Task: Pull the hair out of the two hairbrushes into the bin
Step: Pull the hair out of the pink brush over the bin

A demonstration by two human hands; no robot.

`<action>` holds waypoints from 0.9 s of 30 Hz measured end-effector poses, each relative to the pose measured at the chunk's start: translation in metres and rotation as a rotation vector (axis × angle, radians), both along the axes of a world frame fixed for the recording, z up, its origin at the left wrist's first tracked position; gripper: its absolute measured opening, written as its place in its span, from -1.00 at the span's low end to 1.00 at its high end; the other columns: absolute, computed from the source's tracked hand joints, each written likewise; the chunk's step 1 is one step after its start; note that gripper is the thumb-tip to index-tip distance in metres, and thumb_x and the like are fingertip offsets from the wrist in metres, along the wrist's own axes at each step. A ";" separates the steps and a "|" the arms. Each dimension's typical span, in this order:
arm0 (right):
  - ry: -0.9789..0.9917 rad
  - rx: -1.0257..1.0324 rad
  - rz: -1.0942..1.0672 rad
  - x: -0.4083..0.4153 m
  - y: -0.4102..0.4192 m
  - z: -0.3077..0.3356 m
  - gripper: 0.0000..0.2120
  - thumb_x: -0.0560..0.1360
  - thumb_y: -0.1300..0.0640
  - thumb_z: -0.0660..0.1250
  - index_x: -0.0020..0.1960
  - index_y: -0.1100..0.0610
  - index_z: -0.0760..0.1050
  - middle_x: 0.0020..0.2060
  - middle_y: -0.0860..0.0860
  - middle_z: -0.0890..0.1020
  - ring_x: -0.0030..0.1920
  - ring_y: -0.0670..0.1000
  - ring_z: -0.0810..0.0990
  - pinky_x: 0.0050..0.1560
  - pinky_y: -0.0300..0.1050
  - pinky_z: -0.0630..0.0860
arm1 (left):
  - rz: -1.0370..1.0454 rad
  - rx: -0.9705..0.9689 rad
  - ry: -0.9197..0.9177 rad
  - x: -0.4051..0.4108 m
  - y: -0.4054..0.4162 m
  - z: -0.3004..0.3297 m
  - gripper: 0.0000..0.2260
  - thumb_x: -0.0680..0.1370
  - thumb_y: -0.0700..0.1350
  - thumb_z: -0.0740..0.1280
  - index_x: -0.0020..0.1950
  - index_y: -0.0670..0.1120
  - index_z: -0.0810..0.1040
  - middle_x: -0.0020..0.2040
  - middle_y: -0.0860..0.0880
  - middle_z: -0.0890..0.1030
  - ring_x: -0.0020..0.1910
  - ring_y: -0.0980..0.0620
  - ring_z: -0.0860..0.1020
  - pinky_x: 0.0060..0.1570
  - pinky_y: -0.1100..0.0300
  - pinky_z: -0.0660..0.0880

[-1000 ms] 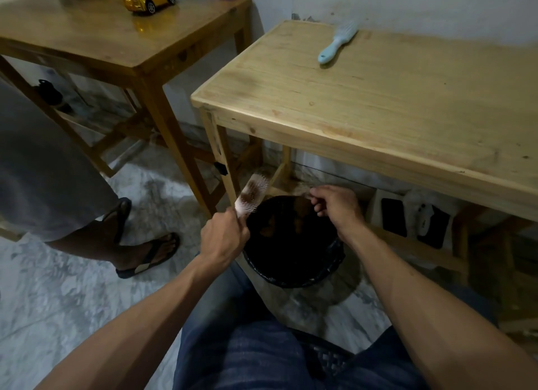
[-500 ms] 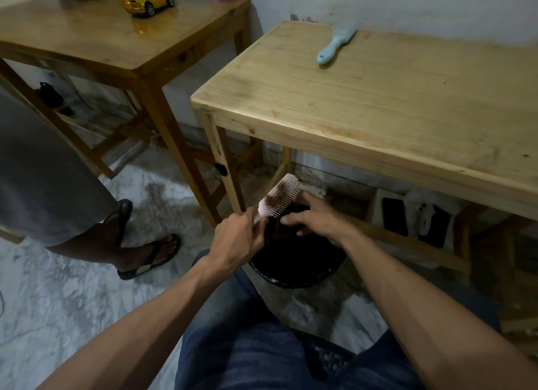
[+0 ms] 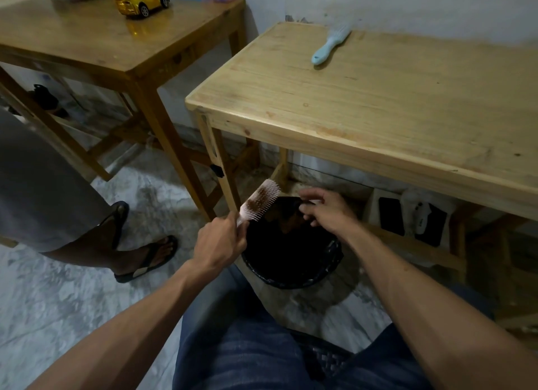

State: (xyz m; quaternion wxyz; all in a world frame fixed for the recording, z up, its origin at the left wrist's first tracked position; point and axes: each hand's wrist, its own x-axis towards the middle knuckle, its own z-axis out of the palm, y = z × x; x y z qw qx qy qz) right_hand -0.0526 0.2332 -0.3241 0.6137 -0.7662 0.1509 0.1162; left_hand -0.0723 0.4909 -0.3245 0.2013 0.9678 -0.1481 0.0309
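My left hand (image 3: 218, 241) grips the handle of a pink hairbrush (image 3: 260, 199). The brush head is tilted up over the left rim of the black bin (image 3: 329, 269), and brown hair is matted in its bristles. My right hand (image 3: 326, 209) hovers above the bin, just right of the brush and apart from it. Its thumb and fingertips pinch a small dark tuft of hair (image 3: 306, 204), which is hard to make out against the dark bin. A light blue hairbrush (image 3: 329, 44) lies on the light wooden table (image 3: 378, 104).
The bin stands on the floor under the front left corner of the light table, beside its leg (image 3: 221, 174). Another person's sandalled foot (image 3: 145, 258) is on the floor to the left. A darker table (image 3: 87, 40) carries a yellow toy car (image 3: 141, 1).
My right hand has drawn away from the brush bristles to the right, over the bin. The brush head has tipped a little more upright in my left hand.
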 end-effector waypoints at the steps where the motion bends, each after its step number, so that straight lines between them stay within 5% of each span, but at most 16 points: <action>1: 0.014 -0.023 0.062 0.000 0.002 -0.002 -0.46 0.48 0.28 0.46 0.40 -0.01 0.46 0.26 -0.09 0.54 -0.12 -0.08 0.64 -0.34 -0.25 0.54 | -0.030 0.003 -0.015 0.000 -0.002 0.001 -0.71 0.65 0.08 0.20 0.15 -0.11 0.54 -0.22 -0.03 0.62 -0.37 -0.03 0.56 -0.33 0.01 0.56; 4: -0.010 0.039 0.157 0.001 0.016 -0.005 -0.14 0.36 0.31 0.53 0.54 -0.08 0.27 0.29 -0.19 0.49 0.06 -0.04 0.64 -0.28 -0.20 0.58 | -0.125 0.021 -0.052 0.000 -0.008 0.006 -0.69 0.61 0.13 0.15 0.12 -0.05 0.53 -0.23 -0.01 0.62 -0.38 -0.01 0.57 -0.35 -0.01 0.58; 8: -0.031 0.270 0.090 0.004 0.031 -0.001 -0.75 0.49 0.36 0.42 0.16 0.20 0.57 -0.19 0.04 0.73 -0.27 -0.01 0.64 -0.37 -0.26 0.58 | -0.139 0.040 -0.119 0.000 -0.009 0.011 -0.75 0.63 0.09 0.18 0.10 -0.04 0.53 -0.26 0.00 0.61 -0.41 -0.01 0.55 -0.40 0.04 0.53; 11: -0.065 0.308 -0.047 0.002 0.023 0.006 -0.87 0.56 0.28 0.38 0.07 0.30 0.63 -0.32 0.09 0.67 -0.40 -0.06 0.56 -0.38 -0.29 0.55 | -0.111 0.028 -0.107 0.004 0.003 0.011 -0.79 0.65 0.06 0.22 0.09 -0.05 0.53 -0.24 0.01 0.58 -0.42 0.04 0.50 -0.41 0.17 0.43; 17: -0.161 0.318 -0.207 0.008 0.005 0.010 -0.85 0.59 0.23 0.35 -0.10 0.15 0.68 -0.36 0.03 0.65 -0.38 -0.06 0.54 -0.34 -0.25 0.51 | -0.051 0.121 -0.058 -0.003 0.014 -0.002 -0.75 0.67 0.05 0.21 0.16 -0.09 0.52 -0.19 0.01 0.56 -0.42 0.03 0.44 -0.38 0.20 0.40; 23: -0.175 0.428 -0.302 0.011 0.002 0.007 -0.87 0.58 0.24 0.36 0.01 0.24 0.68 -0.30 0.06 0.66 -0.31 -0.05 0.57 -0.30 -0.23 0.52 | 0.078 0.174 0.033 0.001 0.010 0.001 -0.73 0.65 0.04 0.22 0.20 -0.12 0.50 -0.16 -0.07 0.62 -0.30 -0.10 0.60 -0.24 -0.02 0.60; 27: -0.040 0.097 -0.097 0.004 0.006 0.002 -0.81 0.62 0.20 0.31 0.17 0.15 0.64 -0.13 0.03 0.72 -0.31 -0.05 0.61 -0.27 -0.20 0.56 | 0.060 0.122 0.019 0.001 0.004 0.006 -0.71 0.66 0.02 0.22 0.25 -0.15 0.50 -0.19 -0.05 0.58 -0.32 -0.09 0.59 -0.27 -0.02 0.60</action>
